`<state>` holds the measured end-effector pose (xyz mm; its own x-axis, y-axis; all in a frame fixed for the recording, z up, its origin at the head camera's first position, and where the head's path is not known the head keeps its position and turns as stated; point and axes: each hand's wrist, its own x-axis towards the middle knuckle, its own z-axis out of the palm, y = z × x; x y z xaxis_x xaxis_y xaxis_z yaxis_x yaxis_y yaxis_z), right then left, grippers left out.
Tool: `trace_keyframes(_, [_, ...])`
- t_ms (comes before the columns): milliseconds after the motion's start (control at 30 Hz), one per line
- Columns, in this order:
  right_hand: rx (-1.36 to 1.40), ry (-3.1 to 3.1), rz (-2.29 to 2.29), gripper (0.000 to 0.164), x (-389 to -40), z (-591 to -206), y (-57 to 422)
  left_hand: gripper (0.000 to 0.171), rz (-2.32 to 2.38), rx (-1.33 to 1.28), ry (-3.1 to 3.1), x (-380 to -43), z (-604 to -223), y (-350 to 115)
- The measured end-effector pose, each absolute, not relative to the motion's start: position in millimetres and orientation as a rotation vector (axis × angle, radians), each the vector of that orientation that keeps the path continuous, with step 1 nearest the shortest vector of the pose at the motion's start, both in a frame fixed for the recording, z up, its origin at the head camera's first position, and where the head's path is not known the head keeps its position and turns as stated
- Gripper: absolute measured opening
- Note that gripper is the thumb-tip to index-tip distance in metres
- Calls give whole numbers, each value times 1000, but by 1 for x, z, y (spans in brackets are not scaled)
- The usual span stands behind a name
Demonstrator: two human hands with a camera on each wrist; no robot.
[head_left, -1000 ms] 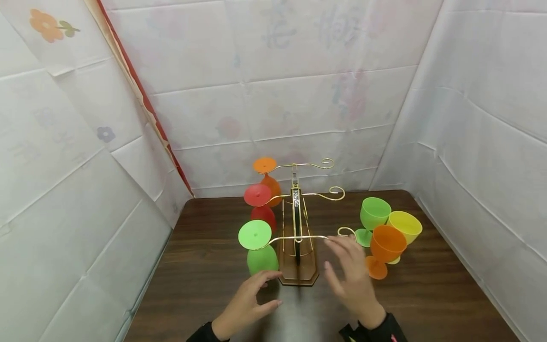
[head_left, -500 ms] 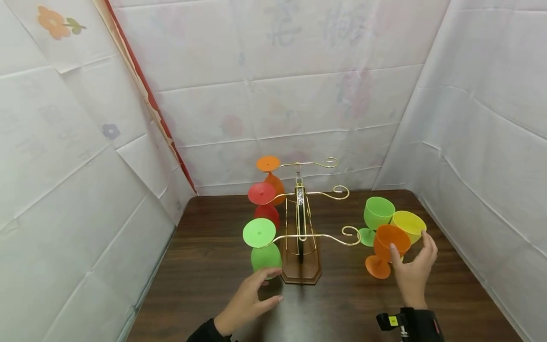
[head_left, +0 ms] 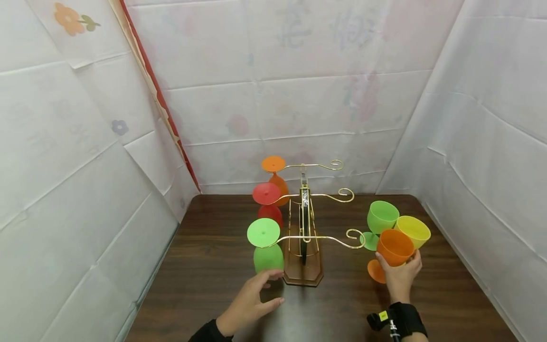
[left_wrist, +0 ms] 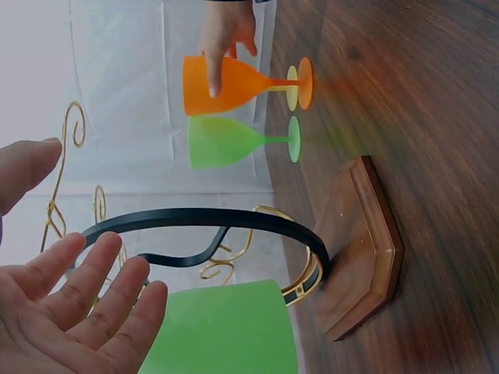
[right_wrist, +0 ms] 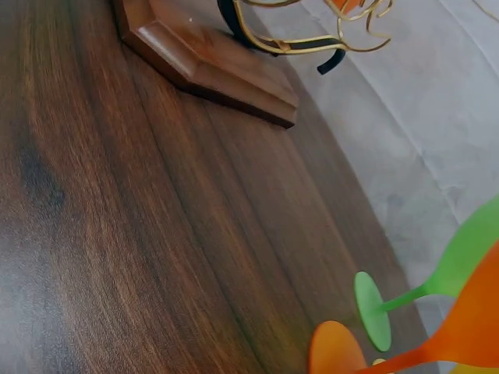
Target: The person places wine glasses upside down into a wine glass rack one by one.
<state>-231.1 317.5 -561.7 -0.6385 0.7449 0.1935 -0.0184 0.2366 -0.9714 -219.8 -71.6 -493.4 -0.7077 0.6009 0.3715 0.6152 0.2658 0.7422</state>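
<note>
My right hand (head_left: 400, 280) holds an orange plastic goblet (head_left: 395, 246) by its bowl, thumb on the near left side and fingers round the right. That goblet stands upright on the table; its base also shows in the right wrist view, where the hand is out of sight. My left hand (head_left: 249, 301) is held with spread, slightly bent fingers just in front of an upside-down green goblet (head_left: 268, 259), which hangs by its foot from a gold wire rack (head_left: 304, 228). In the left wrist view the left palm (left_wrist: 54, 319) faces up, holding nothing.
A green goblet (head_left: 382, 217) and a yellow goblet (head_left: 413, 229) stand close behind the orange one. Red (head_left: 270, 214) and orange (head_left: 273, 164) goblets hang on the rack's left arms. Curled wire ends (head_left: 355, 237) stick out rightward above the wooden base (head_left: 303, 273).
My right hand has moved from the rack's front right arm over to the standing orange goblet and taken hold of its bowl. The left hand stays almost still; the head view shifts slightly.
</note>
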Motion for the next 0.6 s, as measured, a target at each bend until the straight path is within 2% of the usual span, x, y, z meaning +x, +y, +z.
trace_keyframes(600, [-711, -1842, 1417, 98, -234, -557, 312, 52, -1516, -1157, -2513, -216, -495, -72])
